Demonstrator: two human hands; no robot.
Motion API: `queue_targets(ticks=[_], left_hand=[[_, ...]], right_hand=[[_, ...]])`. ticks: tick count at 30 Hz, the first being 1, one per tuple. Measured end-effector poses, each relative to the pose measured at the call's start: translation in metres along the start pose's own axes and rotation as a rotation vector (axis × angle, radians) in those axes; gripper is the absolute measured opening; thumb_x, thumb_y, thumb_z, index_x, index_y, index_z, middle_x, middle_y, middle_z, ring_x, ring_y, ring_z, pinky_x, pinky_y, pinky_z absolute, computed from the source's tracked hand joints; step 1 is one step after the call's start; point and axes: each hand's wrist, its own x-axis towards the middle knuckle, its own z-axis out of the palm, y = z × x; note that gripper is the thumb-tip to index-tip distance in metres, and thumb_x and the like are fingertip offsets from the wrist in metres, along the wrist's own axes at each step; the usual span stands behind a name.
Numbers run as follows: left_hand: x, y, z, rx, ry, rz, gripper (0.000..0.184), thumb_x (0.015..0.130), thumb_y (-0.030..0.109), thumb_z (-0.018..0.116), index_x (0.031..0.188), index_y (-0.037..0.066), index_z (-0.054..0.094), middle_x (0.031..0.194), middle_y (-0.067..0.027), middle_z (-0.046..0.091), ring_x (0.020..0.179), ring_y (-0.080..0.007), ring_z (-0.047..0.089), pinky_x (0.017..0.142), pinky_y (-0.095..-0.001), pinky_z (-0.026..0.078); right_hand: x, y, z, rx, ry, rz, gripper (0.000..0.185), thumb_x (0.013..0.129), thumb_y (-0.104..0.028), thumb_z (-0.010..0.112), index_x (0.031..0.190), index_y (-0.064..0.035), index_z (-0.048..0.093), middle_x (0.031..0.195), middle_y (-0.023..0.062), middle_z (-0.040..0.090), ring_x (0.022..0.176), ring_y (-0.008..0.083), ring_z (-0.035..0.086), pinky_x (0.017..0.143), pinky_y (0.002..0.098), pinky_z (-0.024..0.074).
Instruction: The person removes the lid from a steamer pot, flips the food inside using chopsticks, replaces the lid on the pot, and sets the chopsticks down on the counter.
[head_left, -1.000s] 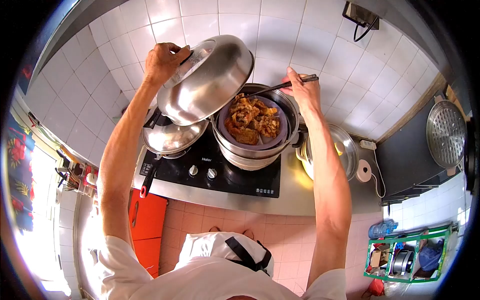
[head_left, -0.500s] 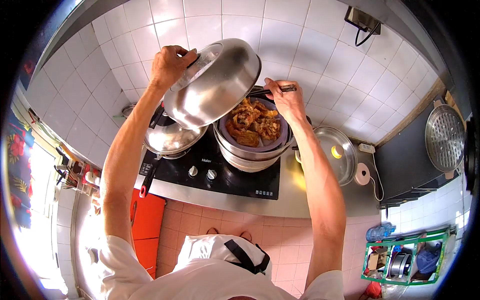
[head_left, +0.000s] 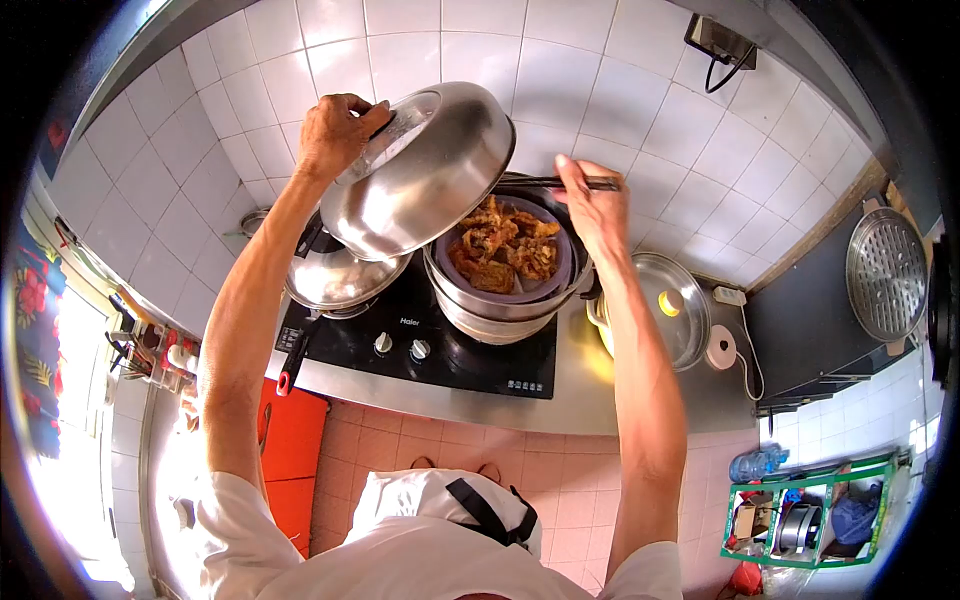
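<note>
My left hand [head_left: 340,130] grips the knob of a domed steel pot lid [head_left: 430,190], which hangs tilted over the back left of the pot. In my right hand [head_left: 597,200] is a pair of dark chopsticks [head_left: 535,182], closed between the fingers and pointing left. Their tips pass behind the lid's edge and are hidden. Below them a steel pot [head_left: 487,318] stands on the cooktop. Inside it sits a purple-grey bowl [head_left: 563,262] full of browned, fried-looking pieces of food [head_left: 505,245].
Left of the pot, a lidded frying pan [head_left: 345,282] points its red-tipped handle [head_left: 288,375] at the front edge. The black cooktop [head_left: 470,365] has two knobs. To the right lie a large glass lid [head_left: 675,330] and a pink round object [head_left: 721,346]. A tiled wall rises behind.
My right hand has shifted to the right with the chopsticks, which now lie nearly level above the bowl. The lid in my left hand has barely moved.
</note>
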Motion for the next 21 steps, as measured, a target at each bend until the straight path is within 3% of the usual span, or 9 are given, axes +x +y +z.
queue_targets(ticks=[3,6,10,12,21], left_hand=[[0.000,-0.002,0.004,0.006,0.002,0.022,0.046,0.085,0.048,0.065,0.095,0.004,0.077,0.077,-0.0165,0.073,0.073,-0.0273,0.071,0.074,-0.0384,0.056],[0.000,-0.004,0.010,0.007,-0.013,0.037,0.047,0.086,0.048,0.064,0.096,0.004,0.077,0.078,-0.0170,0.073,0.074,-0.0284,0.071,0.075,-0.0387,0.056],[-0.002,0.000,0.017,-0.012,-0.048,0.029,0.047,0.086,0.047,0.065,0.097,0.003,0.077,0.082,-0.0178,0.074,0.076,-0.0294,0.072,0.077,-0.0392,0.056],[-0.003,0.004,0.020,-0.013,-0.059,0.033,0.047,0.085,0.047,0.066,0.097,0.003,0.077,0.083,-0.0181,0.074,0.078,-0.0297,0.072,0.078,-0.0394,0.056],[-0.011,0.018,0.031,-0.001,-0.084,0.064,0.047,0.085,0.046,0.067,0.097,0.002,0.077,0.085,-0.0192,0.074,0.079,-0.0304,0.072,0.078,-0.0393,0.057]], right_hand=[[-0.031,-0.046,-0.027,0.000,0.098,0.038,0.040,0.097,-0.031,0.065,0.077,0.0043,0.065,0.077,0.0099,0.068,0.069,0.0126,0.066,0.065,0.0283,0.0605],[-0.067,-0.073,-0.061,-0.111,0.207,0.046,0.038,0.098,-0.030,0.062,0.090,0.0061,0.071,0.083,0.0167,0.071,0.070,0.0202,0.070,0.063,0.0307,0.0619],[-0.101,-0.081,-0.085,-0.239,0.215,0.113,0.039,0.099,-0.029,0.061,0.084,0.0065,0.070,0.078,0.0155,0.071,0.066,0.0200,0.070,0.059,0.0304,0.0607],[-0.112,-0.070,-0.086,-0.304,0.184,0.021,0.042,0.100,-0.030,0.059,0.081,0.0064,0.069,0.077,0.0145,0.070,0.065,0.0198,0.071,0.058,0.0299,0.0598],[-0.123,-0.047,-0.080,-0.260,0.220,-0.015,0.038,0.099,-0.025,0.062,0.081,0.0084,0.069,0.076,0.0143,0.069,0.063,0.0200,0.071,0.058,0.0285,0.0591]])
